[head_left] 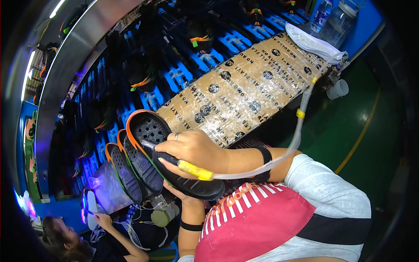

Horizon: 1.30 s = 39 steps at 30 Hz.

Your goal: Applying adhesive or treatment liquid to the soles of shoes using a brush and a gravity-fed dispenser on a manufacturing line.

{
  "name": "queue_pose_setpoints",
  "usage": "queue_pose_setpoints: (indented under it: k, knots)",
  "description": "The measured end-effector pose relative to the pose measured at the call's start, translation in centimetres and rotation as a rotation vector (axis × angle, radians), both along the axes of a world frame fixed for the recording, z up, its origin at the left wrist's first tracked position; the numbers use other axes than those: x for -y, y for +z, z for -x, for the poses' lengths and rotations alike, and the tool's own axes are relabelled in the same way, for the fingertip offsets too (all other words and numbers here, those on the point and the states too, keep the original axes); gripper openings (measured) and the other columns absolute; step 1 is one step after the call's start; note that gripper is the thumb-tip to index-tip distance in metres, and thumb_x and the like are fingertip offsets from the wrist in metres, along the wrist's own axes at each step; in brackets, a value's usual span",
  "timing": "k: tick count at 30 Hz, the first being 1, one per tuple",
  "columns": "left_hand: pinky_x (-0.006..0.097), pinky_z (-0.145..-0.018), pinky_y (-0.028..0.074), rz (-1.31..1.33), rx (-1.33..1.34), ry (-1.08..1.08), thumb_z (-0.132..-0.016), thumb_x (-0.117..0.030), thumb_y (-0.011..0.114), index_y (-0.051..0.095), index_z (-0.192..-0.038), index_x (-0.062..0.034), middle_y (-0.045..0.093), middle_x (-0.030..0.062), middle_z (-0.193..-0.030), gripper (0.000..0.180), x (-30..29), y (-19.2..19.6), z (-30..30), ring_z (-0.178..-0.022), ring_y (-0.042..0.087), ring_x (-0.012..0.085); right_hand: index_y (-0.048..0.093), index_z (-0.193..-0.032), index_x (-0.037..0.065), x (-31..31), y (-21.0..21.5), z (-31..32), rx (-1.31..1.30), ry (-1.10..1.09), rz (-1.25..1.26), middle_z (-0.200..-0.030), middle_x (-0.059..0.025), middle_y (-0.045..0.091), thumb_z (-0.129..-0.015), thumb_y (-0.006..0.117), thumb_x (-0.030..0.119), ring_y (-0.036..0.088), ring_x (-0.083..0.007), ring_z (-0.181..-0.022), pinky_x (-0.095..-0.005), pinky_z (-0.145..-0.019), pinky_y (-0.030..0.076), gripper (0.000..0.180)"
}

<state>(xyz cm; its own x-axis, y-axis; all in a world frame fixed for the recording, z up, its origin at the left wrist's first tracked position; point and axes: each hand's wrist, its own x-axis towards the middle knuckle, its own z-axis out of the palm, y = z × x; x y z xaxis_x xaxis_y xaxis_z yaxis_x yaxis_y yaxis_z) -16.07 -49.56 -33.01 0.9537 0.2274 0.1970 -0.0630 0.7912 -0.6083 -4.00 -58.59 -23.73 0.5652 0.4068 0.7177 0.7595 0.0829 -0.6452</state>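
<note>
My right hand (194, 150) is closed around a slim black-handled applicator (168, 157), joined by yellow tape to a clear tube (286, 153). Its pale tip lies at the inner edge of a black shoe sole (150, 127) with an orange rim and a perforated footbed. From below, my left hand (180, 192) grips that sole, tilted in front of my apron; most of its fingers are hidden. Just left of it are two similar soles, a middle one (144, 168) and an outer one (124, 172). I cannot tell what supports them.
A cardboard-covered ledge (227, 96) runs beside a line of blue holders (176, 76) carrying dark shoe uppers. White soles (314, 43), a water bottle (322, 17) and a clear jug (340, 26) stand at its far end. At lower left a co-worker (65, 240) handles a white sole.
</note>
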Motion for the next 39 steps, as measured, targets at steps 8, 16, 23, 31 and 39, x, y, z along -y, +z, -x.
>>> queue_pose_setpoints:
  k: [8, 16, 23, 31, 39]
  knots:
    - [0.036, -0.107, 0.023, -0.996, -0.457, 0.162, -0.088, -0.051, 0.042, 0.033, -0.136, -0.0139, 0.033, 0.0039, -0.139, 0.061, -1.1, 1.7, -1.1, -0.125, 0.033, 0.0191, 0.063, -0.087, 0.003, 0.5, 0.3, 0.8, -0.121, 0.414, -0.130, -0.072, -0.0119, 0.062, -0.072, 0.065, 0.011, 0.062, -0.0257, -0.063, -0.0318, -0.056, 0.049, 0.017]
    - [0.037, -0.106, 0.024, -0.705, -0.244, 0.086, -0.087, -0.054, 0.039, 0.030, -0.138, -0.0160, 0.032, 0.0042, -0.139, 0.064, 0.3, 1.9, -1.1, -0.125, 0.033, 0.0201, 0.059, -0.085, 0.005, 0.7, 1.2, 0.2, -0.020, -0.017, -0.140, -0.069, -0.0104, 0.057, -0.068, 0.068, 0.012, 0.059, -0.0267, -0.061, -0.0338, -0.054, 0.046, 0.021]
    - [0.041, -0.104, 0.027, -1.267, -0.743, 0.280, -0.086, -0.059, 0.031, 0.014, -0.143, -0.0341, 0.027, 0.0014, -0.141, 0.065, 2.0, 1.2, -0.8, -0.127, 0.031, 0.0236, 0.061, -0.086, 0.004, 0.0, 0.9, -0.6, 0.071, -0.064, 0.046, -0.066, -0.0085, 0.055, -0.070, 0.067, 0.012, 0.059, -0.0235, -0.059, -0.0331, -0.052, 0.046, 0.019]
    - [0.042, -0.106, 0.024, -1.044, -0.708, 0.187, -0.079, -0.067, 0.040, 0.019, -0.143, -0.0220, 0.026, 0.0036, -0.142, 0.081, 1.2, 0.2, -0.4, -0.128, 0.029, 0.0247, 0.064, -0.088, 0.002, 0.5, 0.9, -0.9, -0.206, 0.239, -0.052, -0.076, -0.0126, 0.063, -0.070, 0.068, 0.011, 0.062, -0.0265, -0.069, -0.0298, -0.060, 0.050, 0.020]
    - [0.038, -0.108, 0.021, -0.432, -0.236, 0.158, -0.078, -0.065, 0.045, 0.029, -0.139, -0.0166, 0.027, 0.0058, -0.142, 0.079, 1.9, 0.6, -0.9, -0.129, 0.027, 0.0232, 0.062, -0.088, 0.004, 0.3, 0.3, 0.3, 0.038, 0.112, 0.116, -0.068, -0.0090, 0.055, -0.068, 0.067, 0.012, 0.058, -0.0252, -0.060, -0.0329, -0.053, 0.047, 0.022]
